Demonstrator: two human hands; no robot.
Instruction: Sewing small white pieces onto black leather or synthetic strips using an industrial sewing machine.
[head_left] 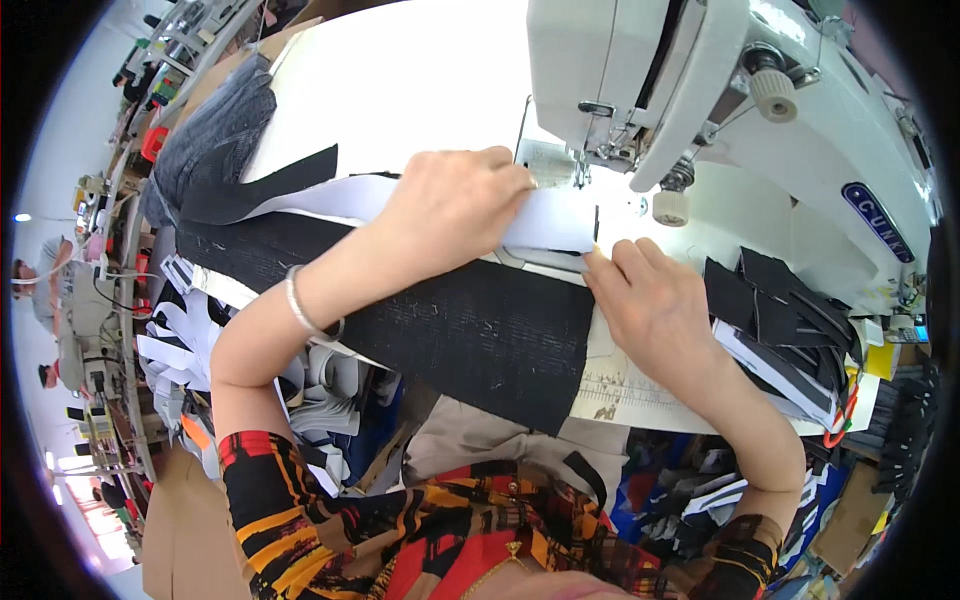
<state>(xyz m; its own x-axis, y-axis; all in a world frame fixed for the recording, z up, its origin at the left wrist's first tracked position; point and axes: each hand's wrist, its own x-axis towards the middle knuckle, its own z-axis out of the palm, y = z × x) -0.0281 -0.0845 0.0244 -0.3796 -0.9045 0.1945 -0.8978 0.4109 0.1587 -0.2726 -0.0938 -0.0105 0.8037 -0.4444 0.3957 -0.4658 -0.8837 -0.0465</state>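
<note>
A white fabric strip (550, 222) with a dark underside lies at the needle area of the white sewing machine (590, 70). My left hand (455, 205) is closed on the strip, fingers curled near its upper edge. At the strip's right end, my right hand (650, 300) pinches the near corner between thumb and fingers. Toward the left the strip twists, showing its black side. Below it, a wide black fabric panel (480, 330) spreads over the table and hangs past the front edge. The presser foot (582, 178) is just beyond the strip's far edge.
Black and white cut pieces (780, 310) are stacked on the table's right. A grey denim bundle (210, 130) sits at the far left. Fabric strips (180, 340) fill the space below the left edge. Other workstations and people appear at the far left.
</note>
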